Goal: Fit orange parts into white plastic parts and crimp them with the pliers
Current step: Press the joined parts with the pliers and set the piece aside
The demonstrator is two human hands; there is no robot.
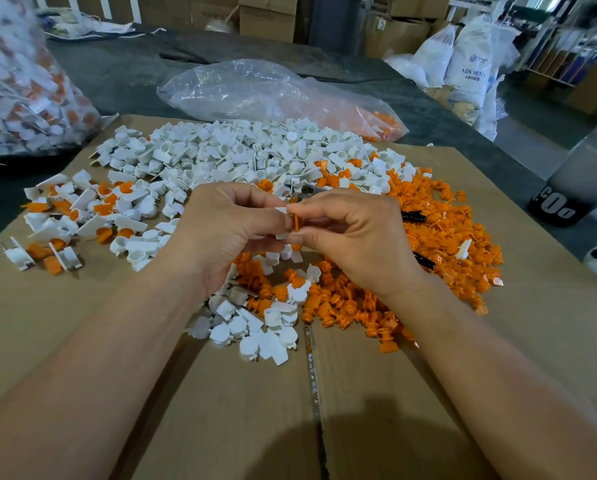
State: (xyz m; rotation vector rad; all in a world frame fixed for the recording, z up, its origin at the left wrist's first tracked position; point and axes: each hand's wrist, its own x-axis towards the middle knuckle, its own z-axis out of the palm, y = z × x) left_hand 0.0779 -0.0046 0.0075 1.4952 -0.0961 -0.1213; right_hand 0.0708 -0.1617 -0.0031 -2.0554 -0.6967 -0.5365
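My left hand (227, 230) pinches a white part (282, 210); my right hand (345, 233) pinches an orange part (296, 221) against it, above mid-cardboard (220, 393). The pliers (414, 217) lie under my right hand, on the orange pile (446, 237); white pile (238, 150) beyond.

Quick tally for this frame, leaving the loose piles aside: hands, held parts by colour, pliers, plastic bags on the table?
Hands: 2 (left hand, right hand)
Held white part: 1
Held orange part: 1
Pliers: 1
Plastic bags: 2 (nearly empty bag, full bag)
Total: 7
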